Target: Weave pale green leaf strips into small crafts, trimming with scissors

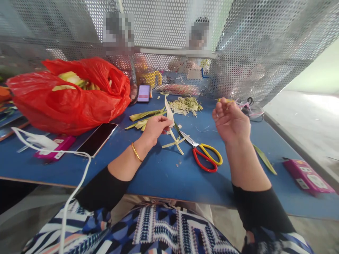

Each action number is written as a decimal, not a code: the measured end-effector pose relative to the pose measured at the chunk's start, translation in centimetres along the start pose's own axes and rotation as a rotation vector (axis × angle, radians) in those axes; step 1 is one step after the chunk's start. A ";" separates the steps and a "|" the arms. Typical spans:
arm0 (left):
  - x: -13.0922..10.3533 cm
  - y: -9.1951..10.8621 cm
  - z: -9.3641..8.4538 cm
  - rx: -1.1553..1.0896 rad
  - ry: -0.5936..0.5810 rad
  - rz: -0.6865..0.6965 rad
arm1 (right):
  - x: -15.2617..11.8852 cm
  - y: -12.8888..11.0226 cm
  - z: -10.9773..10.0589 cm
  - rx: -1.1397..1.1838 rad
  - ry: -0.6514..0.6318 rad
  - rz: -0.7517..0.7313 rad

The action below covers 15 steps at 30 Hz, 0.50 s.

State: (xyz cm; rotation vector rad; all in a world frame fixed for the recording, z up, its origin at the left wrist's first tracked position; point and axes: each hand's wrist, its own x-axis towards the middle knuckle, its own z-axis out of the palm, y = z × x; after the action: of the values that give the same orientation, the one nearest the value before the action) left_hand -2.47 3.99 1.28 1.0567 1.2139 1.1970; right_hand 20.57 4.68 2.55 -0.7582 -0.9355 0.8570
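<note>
My left hand (158,127), with a gold bangle on the wrist, pinches a pale husk strip (169,109) that stands upright from the fingers. Just below the fingertips are narrow pale strips crossed and knotted together (176,141). Scissors (203,151) with one red and one yellow handle lie to the right, blades partly apart, tips close to the strips. My right hand (231,121) is raised above the table, palm towards me, its fingers curled in. What they hold, if anything, is too small to make out. A thin thread (208,129) shows between the hands.
A red plastic bag (79,102) of husks stands at left. Husk leaves (144,118) and shredded husk (186,106) lie farther back, before a perforated metal screen (169,24). Phones (97,139), a white cable (87,169) and pink boxes (308,176) are around. People sit beyond the screen.
</note>
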 end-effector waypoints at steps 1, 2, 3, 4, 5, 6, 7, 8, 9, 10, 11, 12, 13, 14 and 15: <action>0.2 0.0 -0.2 -0.025 0.010 -0.016 | 0.6 0.0 -0.4 -0.060 0.060 -0.085; 0.4 0.1 -0.3 -0.052 0.017 -0.032 | 1.2 0.2 -0.6 -0.153 0.118 -0.178; 0.5 0.1 -0.4 -0.076 0.021 -0.049 | 1.7 0.4 -0.8 -0.284 0.170 -0.261; 0.5 0.1 -0.4 -0.096 0.021 -0.064 | 2.2 0.7 -0.8 -0.455 0.201 -0.313; 0.5 0.2 -0.4 -0.111 0.018 -0.076 | 2.7 1.1 -0.8 -0.672 0.196 -0.321; 0.4 0.2 -0.4 -0.120 0.011 -0.084 | 3.0 1.6 -0.7 -0.906 0.159 -0.285; 0.3 0.3 -0.3 -0.125 0.002 -0.087 | 3.3 2.0 -0.7 -1.123 0.101 -0.226; 0.2 0.3 -0.2 -0.127 -0.006 -0.085 | 3.5 2.4 -0.6 -1.301 0.038 -0.165; 0.0 0.4 -0.1 -0.127 -0.011 -0.078 | 3.5 2.7 -0.6 -1.427 -0.010 -0.119; -0.1 0.4 -0.1 -0.127 -0.015 -0.067 | 3.4 2.9 -0.5 -1.504 -0.046 -0.107; -0.2 0.5 0.0 -0.126 -0.017 -0.052 | 3.1 2.9 -0.4 -1.538 -0.072 -0.137; -0.4 0.5 0.1 -0.125 -0.017 -0.032 | 2.7 2.8 -0.2 -1.541 -0.100 -0.194; -0.5 0.6 0.1 -0.122 -0.017 -0.008 | 2.0 2.5 0.1 -1.525 -0.156 -0.291; -0.6 0.7 0.2 -0.117 -0.017 0.019 | 1.1 2.1 0.5 -1.461 -0.224 -0.408; -0.8 0.7 0.3 -0.111 -0.019 0.048 | 0.2 1.7 1.1 -1.353 -0.294 -0.516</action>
State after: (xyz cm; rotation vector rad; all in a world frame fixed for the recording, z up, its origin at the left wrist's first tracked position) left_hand -2.22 3.27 2.13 1.0175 1.0997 1.2737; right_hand 19.14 5.79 1.62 -1.4347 -1.8912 -0.2606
